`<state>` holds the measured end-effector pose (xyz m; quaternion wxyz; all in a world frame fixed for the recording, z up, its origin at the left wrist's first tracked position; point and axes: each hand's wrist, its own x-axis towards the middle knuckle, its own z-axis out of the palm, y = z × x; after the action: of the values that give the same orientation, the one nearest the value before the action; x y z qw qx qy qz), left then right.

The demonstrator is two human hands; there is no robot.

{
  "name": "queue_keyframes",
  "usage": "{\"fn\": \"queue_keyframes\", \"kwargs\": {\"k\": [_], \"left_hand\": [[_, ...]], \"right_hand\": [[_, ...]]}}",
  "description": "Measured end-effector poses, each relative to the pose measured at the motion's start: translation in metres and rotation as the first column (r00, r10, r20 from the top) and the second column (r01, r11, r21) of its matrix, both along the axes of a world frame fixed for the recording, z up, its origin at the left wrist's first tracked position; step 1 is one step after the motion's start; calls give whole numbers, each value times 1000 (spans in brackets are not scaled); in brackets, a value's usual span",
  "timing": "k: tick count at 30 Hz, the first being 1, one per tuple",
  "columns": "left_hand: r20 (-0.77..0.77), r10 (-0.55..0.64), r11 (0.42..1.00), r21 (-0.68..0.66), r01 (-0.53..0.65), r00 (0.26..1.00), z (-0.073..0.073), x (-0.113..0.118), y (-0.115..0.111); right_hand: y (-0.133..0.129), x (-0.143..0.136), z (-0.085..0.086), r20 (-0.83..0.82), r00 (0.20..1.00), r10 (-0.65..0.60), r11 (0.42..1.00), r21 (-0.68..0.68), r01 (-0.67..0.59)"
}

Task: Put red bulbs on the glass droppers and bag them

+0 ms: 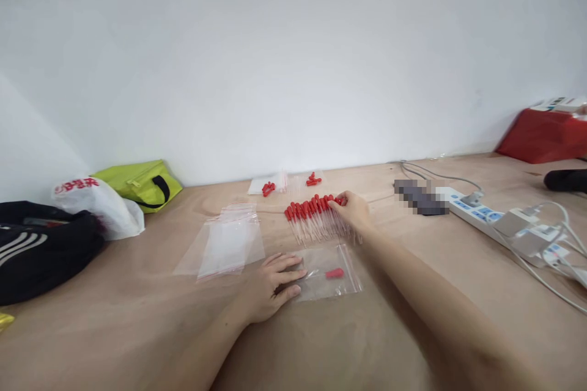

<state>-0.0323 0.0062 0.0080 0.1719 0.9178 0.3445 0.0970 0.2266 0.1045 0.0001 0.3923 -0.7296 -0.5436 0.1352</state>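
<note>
My left hand (277, 287) lies with its fingers spread on the left end of a clear zip bag (316, 290). Inside that bag shows a dropper with a red bulb (334, 273). At the right end of a row of droppers (316, 217) with red bulbs and clear tubes, my right hand (352, 211) is closed, thumb and fingers pinching a red bulb. Its tube points toward me, partly hidden by the hand. Left of my left hand is an overlapping stack of flat clear zip bags (229, 244).
By the wall lie two bags with red bulbs (268, 189) (313, 179). A dark, blurred-out phone-like object (422, 198) touches a power strip (472, 208) with chargers and cables on the right. A green pouch (142, 183), white plastic bag (98, 204) and black bag (50, 250) stand left.
</note>
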Motion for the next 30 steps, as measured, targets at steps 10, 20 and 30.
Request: {"fn": "queue_keyframes", "kwargs": {"k": [10,20,30], "left_hand": [[-19,-7,1000,1,7,1000,0,0,-1],[-38,1,1000,15,0,999,0,0,-1],[-42,12,1000,6,-12,999,5,2,-1]], "right_hand": [[17,-14,4,-154,984,-89,996,-23,86],[-47,31,13,-616,759,211,945,327,3],[-96,42,-27,-809,541,229,954,296,38]]}}
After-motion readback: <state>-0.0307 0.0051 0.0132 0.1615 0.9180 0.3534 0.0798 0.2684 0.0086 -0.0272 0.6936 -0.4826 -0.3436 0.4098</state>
